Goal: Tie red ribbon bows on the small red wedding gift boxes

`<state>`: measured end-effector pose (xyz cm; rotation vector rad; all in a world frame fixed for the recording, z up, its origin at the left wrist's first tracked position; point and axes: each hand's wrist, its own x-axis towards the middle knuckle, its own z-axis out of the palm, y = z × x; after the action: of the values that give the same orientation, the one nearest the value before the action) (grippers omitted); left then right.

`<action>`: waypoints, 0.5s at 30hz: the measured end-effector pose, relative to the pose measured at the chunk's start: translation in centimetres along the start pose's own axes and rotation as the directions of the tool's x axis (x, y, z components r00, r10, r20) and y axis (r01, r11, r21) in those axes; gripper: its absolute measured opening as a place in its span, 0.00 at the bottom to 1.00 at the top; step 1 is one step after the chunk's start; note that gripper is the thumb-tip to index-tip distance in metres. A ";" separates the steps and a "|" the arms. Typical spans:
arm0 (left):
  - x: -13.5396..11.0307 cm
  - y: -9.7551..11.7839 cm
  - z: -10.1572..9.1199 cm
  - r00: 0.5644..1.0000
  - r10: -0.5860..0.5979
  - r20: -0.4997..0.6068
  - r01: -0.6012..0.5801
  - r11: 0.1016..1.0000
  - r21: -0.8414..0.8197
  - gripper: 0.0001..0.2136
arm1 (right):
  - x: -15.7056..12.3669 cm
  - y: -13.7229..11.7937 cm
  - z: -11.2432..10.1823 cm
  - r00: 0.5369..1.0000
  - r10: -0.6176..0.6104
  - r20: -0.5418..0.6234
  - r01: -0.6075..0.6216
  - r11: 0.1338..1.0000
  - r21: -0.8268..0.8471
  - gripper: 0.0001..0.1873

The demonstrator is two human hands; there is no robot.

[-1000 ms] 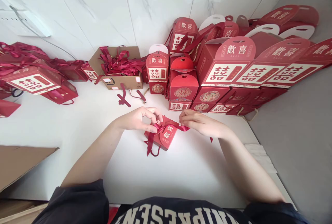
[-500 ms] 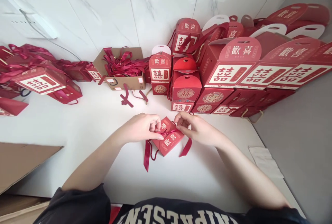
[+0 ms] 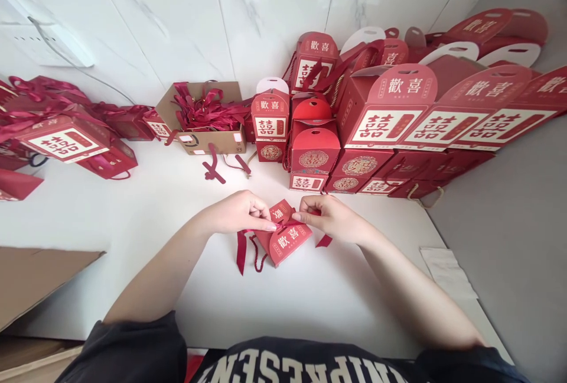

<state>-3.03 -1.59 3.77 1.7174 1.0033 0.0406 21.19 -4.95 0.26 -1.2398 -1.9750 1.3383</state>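
A small red gift box (image 3: 287,242) with gold characters lies on the white table (image 3: 310,294) in front of me. A dark red ribbon (image 3: 241,251) runs across its top, one end hanging at the left, the other showing at the right. My left hand (image 3: 241,213) pinches the ribbon at the box's upper left. My right hand (image 3: 330,217) pinches it at the upper right. Both hands are closed on the ribbon, close together over the box.
Many larger red gift boxes (image 3: 390,111) are stacked at the back right. An open cardboard box of red ribbons (image 3: 206,114) stands at the back centre. More red boxes (image 3: 66,140) lie at the left. Flat cardboard (image 3: 39,276) sits at the near left.
My hands have drawn closer together over the box. The ribbon ends have shifted: the left tail now hangs shorter and the right tail has pulled in toward my right hand.
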 end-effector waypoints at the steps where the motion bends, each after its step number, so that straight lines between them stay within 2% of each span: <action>1: 0.0 0.0 0.0 1.000 0.014 -0.014 -0.014 1.000 -0.006 0.17 | 0.0 0.0 -0.1 1.000 -0.019 -0.002 0.019 1.000 0.008 0.20; 4: 0.3 -0.3 -0.1 0.999 0.029 -0.027 -0.030 0.999 -0.027 0.17 | 0.0 0.0 -0.5 0.998 -0.064 -0.009 0.064 0.998 -0.007 0.21; 8: 0.7 -0.8 -0.3 1.000 0.015 -0.011 -0.015 1.000 -0.026 0.17 | 0.0 0.2 -0.8 0.999 -0.044 0.003 0.044 0.996 -0.072 0.20; 13: 0.4 -0.7 -1.0 1.000 0.015 -0.027 -0.012 0.995 0.098 0.15 | 0.1 0.1 -0.5 0.998 -0.007 -0.068 -0.012 0.964 -0.266 0.15; 15: 0.1 -0.4 -1.4 1.000 0.005 0.015 -0.007 0.990 0.141 0.15 | 0.1 0.1 -0.3 0.995 -0.001 -0.098 -0.033 0.939 -0.343 0.15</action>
<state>-3.93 -0.46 3.95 1.8468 1.0104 -0.0392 21.40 -4.65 0.34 -1.4479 -2.1965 0.9417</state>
